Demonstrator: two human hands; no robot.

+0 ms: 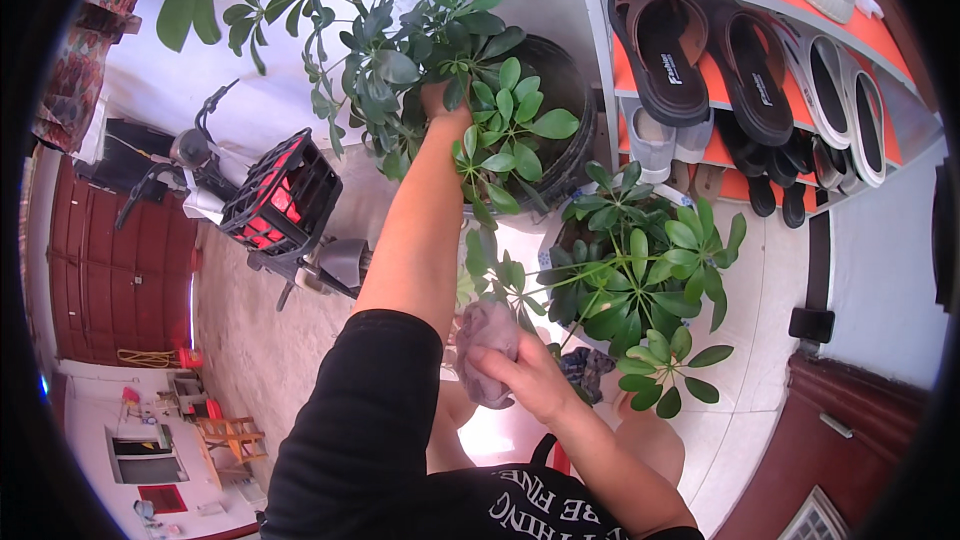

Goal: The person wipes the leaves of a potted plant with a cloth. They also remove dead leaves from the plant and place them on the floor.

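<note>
My left hand (pixel 444 101) reaches into the leaves of a tall umbrella plant (pixel 381 79); its fingers are hidden by foliage, so its hold cannot be seen. That plant stands by a large black pot (pixel 583 136). Lower down, my right hand (pixel 517 369) grips a crumpled greyish-pink cloth (pixel 486 352) near my knees. To the right of the cloth grows a second, lower umbrella plant (pixel 637 292) in a white pot with a blue pattern (pixel 546 259). A bunched dark cloth (pixel 587 371) lies beneath its leaves.
A shoe rack (pixel 720 86) with sandals and shoes stands at the upper right. An electric bike (pixel 330 262) with a black basket (pixel 285 195) is on the left. A red-brown door (pixel 832 442) is at the lower right. Far left are a wooden chair (pixel 232 435) and a dark red gate (pixel 120 262).
</note>
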